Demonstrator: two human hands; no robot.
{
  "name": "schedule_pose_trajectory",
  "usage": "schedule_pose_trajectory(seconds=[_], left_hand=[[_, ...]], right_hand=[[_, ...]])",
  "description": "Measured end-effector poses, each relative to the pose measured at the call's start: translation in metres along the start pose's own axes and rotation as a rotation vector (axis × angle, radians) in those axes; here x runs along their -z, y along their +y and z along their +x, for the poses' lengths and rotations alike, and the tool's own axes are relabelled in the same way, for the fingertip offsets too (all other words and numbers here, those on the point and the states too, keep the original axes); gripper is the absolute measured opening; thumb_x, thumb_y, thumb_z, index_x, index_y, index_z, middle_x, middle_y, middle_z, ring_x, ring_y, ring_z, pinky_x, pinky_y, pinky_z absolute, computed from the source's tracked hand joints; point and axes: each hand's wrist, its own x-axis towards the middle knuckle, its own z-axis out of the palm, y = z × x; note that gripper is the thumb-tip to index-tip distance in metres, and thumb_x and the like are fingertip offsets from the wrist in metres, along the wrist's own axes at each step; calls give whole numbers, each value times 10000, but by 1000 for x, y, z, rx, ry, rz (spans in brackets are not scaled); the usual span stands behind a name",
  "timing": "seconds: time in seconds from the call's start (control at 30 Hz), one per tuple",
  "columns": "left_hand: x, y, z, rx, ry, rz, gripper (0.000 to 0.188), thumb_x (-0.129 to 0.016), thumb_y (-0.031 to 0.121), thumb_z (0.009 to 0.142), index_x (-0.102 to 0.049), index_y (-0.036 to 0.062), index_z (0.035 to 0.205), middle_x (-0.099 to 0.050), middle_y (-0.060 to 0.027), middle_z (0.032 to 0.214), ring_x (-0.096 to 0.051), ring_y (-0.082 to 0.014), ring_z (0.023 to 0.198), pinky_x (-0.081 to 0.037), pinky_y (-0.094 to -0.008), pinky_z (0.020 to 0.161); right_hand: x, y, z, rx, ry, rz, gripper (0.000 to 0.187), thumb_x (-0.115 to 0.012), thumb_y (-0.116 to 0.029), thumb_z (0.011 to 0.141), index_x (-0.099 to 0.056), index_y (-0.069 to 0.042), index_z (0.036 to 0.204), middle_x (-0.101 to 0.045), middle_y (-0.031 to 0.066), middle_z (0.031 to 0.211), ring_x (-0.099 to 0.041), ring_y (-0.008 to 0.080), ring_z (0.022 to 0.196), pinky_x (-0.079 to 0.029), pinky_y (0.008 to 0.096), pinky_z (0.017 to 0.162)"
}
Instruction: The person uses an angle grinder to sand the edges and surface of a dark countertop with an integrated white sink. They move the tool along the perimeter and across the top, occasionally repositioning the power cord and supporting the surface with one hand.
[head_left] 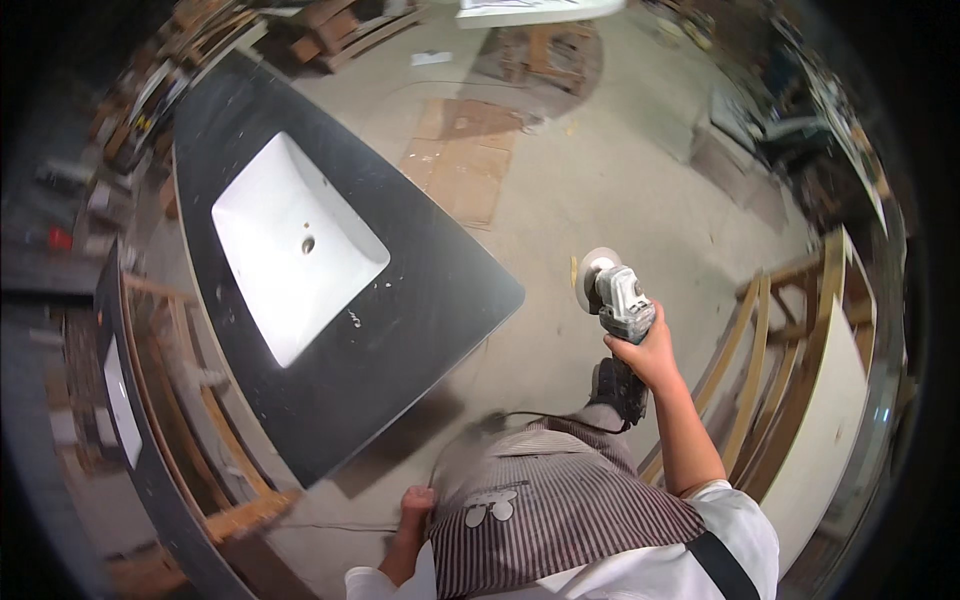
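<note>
My right hand (pixel 648 348) is wrapped round the body of an angle grinder (pixel 625 300), held out in front of me on the right. Its round pale disc (pixel 597 280) points away from me, off to the right of the dark countertop's corner. A black cord (pixel 560 418) runs from the tool's rear end across my striped apron. Low by my left side hangs my left hand (pixel 417 500), fingers curled; whether anything is in them is hidden. The dark countertop (pixel 440 290) with a white sink basin (pixel 270 230) set into it lies to the left.
A second dark top (pixel 150 440) on a wooden frame (pixel 230 440) stands at the far left. On the right is a wooden frame with a pale panel (pixel 820 420). Flattened cardboard (pixel 465 160) lies on the floor ahead; stacked materials line the back and sides.
</note>
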Motion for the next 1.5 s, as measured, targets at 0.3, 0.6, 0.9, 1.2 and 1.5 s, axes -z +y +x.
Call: schedule_pose_trajectory(seconds=[0.3,0.6,0.9,1.2,1.5], left_hand=[[-176,282,55,927,357,-447,224,-702,209,856,-663,31,986,-691,-165,969,-676,-306,943,-521,-405,852],[-170,436,51,1265,135,-214,291,-612,283,934,-631,100,1159,-699,-129,1110,-646,-347,1053,-491,-470,899],[-120,407,-33,1220,305,78,122,-584,124,922,-687,86,975,-689,-140,992,-637,-362,992,-498,-466,857],[-90,274,-225,1470,901,194,142,-596,71,832,-673,90,949,-671,-160,1003,-635,-351,986,-502,-463,869],[-90,243,-516,612,3042,-792,271,-608,358,958,-577,108,1058,-543,-30,805,-584,-229,843,-478,-464,714]], right_hand=[[61,16,142,305,-547,-324,835,-842,-220,666,-378,13,1319,-659,233,1083,-676,352,1008,-528,406,873],[29,40,173,492,-893,-475,828,-820,-181,688,-356,-62,1364,-657,238,1111,-671,389,1013,-538,442,858],[45,30,170,363,-830,-128,752,-771,-102,706,-411,3,1358,-569,125,1185,-567,215,1064,-459,343,948],[96,-56,147,94,-602,580,442,-690,-328,897,-561,-28,1195,-637,83,979,-628,176,835,-529,306,730],[24,-156,68,209,-1041,1183,422,-595,-243,949,-497,36,1250,-580,146,1069,-604,252,952,-577,351,829]])
